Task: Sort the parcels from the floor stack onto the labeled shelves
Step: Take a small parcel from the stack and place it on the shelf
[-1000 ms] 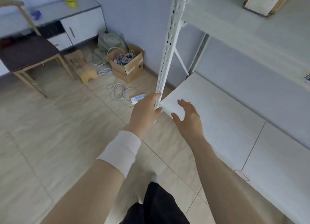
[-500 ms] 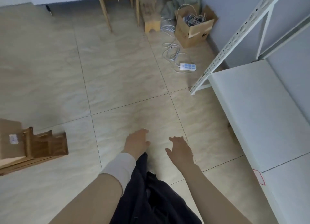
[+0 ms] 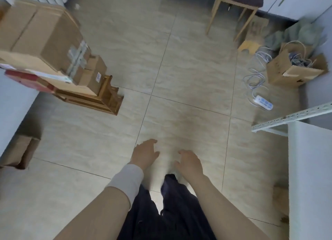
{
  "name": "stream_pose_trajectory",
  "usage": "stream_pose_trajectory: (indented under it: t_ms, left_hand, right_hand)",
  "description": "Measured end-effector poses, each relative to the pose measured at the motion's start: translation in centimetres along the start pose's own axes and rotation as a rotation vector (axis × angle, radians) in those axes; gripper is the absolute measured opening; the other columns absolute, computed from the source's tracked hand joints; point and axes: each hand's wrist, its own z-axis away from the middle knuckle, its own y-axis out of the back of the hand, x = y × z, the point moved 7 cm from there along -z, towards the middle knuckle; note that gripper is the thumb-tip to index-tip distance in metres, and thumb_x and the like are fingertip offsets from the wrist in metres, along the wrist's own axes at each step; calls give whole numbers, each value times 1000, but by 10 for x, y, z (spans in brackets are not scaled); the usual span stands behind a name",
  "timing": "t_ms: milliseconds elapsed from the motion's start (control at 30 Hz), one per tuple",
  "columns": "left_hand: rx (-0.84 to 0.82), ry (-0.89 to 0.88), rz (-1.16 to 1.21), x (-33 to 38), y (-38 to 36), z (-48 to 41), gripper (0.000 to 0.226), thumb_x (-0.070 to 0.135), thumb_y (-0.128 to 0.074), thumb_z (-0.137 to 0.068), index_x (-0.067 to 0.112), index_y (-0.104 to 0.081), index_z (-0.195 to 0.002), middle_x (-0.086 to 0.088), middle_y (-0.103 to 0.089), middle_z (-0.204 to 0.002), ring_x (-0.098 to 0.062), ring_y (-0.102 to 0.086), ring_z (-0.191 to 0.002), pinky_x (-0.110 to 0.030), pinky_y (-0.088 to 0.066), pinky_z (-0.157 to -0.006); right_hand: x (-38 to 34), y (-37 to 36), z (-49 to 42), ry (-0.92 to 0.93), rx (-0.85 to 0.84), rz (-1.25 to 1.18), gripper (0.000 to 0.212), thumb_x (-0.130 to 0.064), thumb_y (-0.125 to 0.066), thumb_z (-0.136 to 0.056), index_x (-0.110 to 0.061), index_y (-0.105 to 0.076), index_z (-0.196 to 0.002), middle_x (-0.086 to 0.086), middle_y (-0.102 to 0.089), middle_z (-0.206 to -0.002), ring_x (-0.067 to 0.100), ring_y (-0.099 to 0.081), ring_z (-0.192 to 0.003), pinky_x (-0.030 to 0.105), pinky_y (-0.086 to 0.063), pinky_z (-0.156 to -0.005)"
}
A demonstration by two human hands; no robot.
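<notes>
Between parcels, by the look of it: left hand (image 3: 145, 154) and right hand (image 3: 190, 162) both low in the centre of the frame, fingers loosely spread, palms down, holding nothing. Below them, dark trousers (image 3: 167, 211) and pale floor tiles (image 3: 188, 63). Parcel stack (image 3: 53, 47) in the upper left of the frame, well apart from both hands: brown cartons piled on a low wooden stand (image 3: 100, 97), a large carton on top, smaller labelled ones beside it, a red-edged flat item (image 3: 27, 79) jutting out at the left. One more brown box (image 3: 19, 151) on the floor at the left edge. Shelf unit (image 3: 309, 167) at the right edge, its perforated white upright (image 3: 291, 117) angled across; shelf labels not readable here. Open cardboard box of cables (image 3: 294, 68) and a power strip (image 3: 263, 102) in the upper right, off the route. Likely step: heading to the stack for the next pickup. Next move calls for a reach up and left, one hand to each side of a top carton, a level lift so the pile beneath stays put, and a check of its label.
</notes>
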Motion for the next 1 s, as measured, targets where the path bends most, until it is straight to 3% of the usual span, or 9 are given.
stream_pose_trajectory:
  t_ms: [400,600,800,1000]
  left_hand:
    - [179,286,311,-242,98,48,50,27,-49,-95,21,-34,-142,1,-44,-142,-19,-45,-128,-35,-25,-113]
    - [236,310,374,-288,153,35,51,29,-48,-96,22,-31,-144,0,-33,-151,-19,-38,-134,-34,-23,-115]
    - [440,303,398,-317,251,14,51,30,-48,-96,23,-32,-144,3,-26,-155,-19,-34,-137,-30,-23,-113]
    - [589,312,424,-348,348,2,49,27,-51,-95,23,-37,-141,-1,-41,-147,-22,-41,-132,-31,-30,-108]
  right_hand:
    - [-249,-79,-16,263,-77,209,48,-27,-45,-95,-15,-37,-141,4,-42,-143,21,-31,-138,30,-27,-111]
    - [-348,-72,-39,372,-27,247,47,-30,-48,-95,-17,-40,-139,4,-46,-140,22,-35,-136,32,-33,-109]
    - [-454,-42,-70,520,62,221,47,-35,-48,-95,-19,-41,-139,3,-46,-141,20,-42,-132,31,-43,-103]
    - [-554,-6,-93,629,87,147,45,-33,-50,-94,-17,-45,-136,2,-49,-137,18,-43,-130,36,-43,-104]
